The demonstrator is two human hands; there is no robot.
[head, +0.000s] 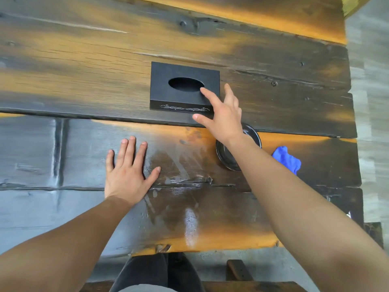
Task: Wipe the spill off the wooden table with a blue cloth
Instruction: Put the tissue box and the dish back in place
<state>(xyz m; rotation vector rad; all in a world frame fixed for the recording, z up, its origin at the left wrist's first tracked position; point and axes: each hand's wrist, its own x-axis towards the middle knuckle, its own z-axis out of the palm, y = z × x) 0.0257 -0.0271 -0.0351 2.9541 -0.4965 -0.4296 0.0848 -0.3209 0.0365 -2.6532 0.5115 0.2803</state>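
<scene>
A crumpled blue cloth (287, 159) lies on the dark wooden table (84, 76) at the right, partly hidden behind my right forearm. Wet streaks of the spill (185, 186) shine on the planks near the front edge. My left hand (128, 171) rests flat on the table, fingers spread, just left of the wet patch. My right hand (221, 114) is stretched out with fingers apart over the front right corner of a black tissue box (181, 87); its fingertips reach the box top and it holds nothing.
A round dark metal dish (229, 154) sits under my right wrist, between the spill and the cloth. The table's right edge borders a grey floor (372, 102). A bench (237, 270) and my dark trousers show below the front edge.
</scene>
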